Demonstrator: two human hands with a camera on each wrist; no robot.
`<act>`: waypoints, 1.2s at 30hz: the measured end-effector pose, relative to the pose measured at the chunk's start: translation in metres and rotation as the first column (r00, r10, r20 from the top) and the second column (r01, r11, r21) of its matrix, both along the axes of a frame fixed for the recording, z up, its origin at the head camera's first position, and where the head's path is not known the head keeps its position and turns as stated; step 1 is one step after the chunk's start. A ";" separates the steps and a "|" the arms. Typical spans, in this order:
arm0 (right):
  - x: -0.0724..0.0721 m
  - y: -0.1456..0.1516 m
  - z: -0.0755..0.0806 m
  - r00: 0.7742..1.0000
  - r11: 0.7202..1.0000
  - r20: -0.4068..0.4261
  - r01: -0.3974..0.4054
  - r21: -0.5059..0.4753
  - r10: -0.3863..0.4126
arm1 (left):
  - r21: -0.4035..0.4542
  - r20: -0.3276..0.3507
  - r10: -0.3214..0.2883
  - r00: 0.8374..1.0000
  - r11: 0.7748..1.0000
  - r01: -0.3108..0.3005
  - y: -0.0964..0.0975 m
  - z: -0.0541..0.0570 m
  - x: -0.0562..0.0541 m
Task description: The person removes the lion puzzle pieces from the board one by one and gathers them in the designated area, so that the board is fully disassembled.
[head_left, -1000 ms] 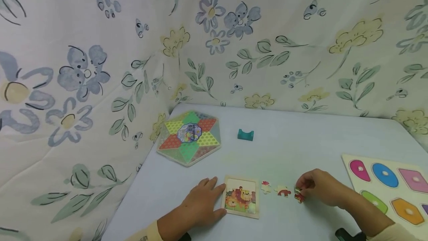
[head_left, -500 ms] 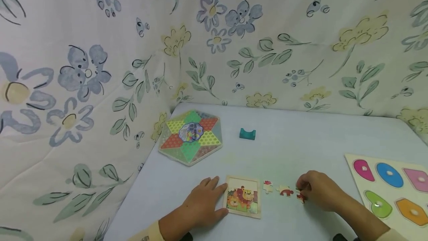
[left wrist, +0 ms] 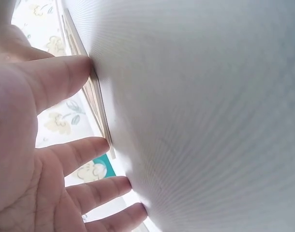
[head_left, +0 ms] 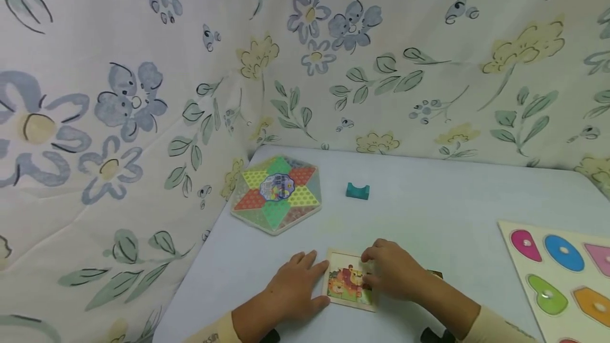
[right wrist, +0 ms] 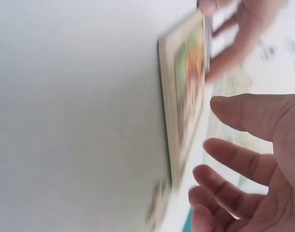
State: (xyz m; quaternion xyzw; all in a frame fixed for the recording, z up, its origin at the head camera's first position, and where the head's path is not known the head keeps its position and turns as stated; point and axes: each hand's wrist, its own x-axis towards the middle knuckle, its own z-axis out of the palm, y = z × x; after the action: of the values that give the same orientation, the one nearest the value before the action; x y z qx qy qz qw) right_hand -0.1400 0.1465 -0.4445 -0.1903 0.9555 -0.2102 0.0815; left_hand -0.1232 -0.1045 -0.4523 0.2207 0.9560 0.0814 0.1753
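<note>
The right hand [head_left: 393,269] is over the right edge of the puzzle tray [head_left: 352,305]. In its own wrist view the fingers are loosely bent, the thumb stands apart from them, and I see nothing held between them; whether a fingertip touches the tray, I cannot tell. The left hand [head_left: 295,285] lies flat with the fingers spread and almost straight. Its thumb and forefinger touch the left edge of the tray, which probably keeps it steady, but they do not grip it.

The tray lies flat on the white table [head_left: 429,210], between the two hands. As I judge it, the work is more than half done: the lower part and the middle show a joined picture [head_left: 350,282] of animals, while a pale strip along the top is bare. The right side is covered by the hand, so I cannot say if it is complete.

Some pieces remain outside. One loose piece [head_left: 435,274] shows from behind the right forearm, and in the right wrist view a blurred small thing [right wrist: 158,205], perhaps another piece, lies just beside the tray corner. The exact number left is hidden.

Farther out, the teal block [head_left: 357,191], the star game board [head_left: 276,195] and the shape board [head_left: 538,268] seem to have no part in this work.
</note>
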 end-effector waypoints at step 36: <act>0.001 -0.060 -0.011 0.997 0.992 0.078 -0.006 -0.125 0.016 | 0.002 -0.022 -0.018 1.000 1.000 0.018 -0.001 0.000 0.004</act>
State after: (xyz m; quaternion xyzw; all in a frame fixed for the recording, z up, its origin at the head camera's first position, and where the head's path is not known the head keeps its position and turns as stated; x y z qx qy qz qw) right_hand -0.1394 0.0865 -0.4552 -0.1921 0.9355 -0.2762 0.1082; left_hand -0.1196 -0.1052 -0.4519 0.2305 0.9557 0.0783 0.1653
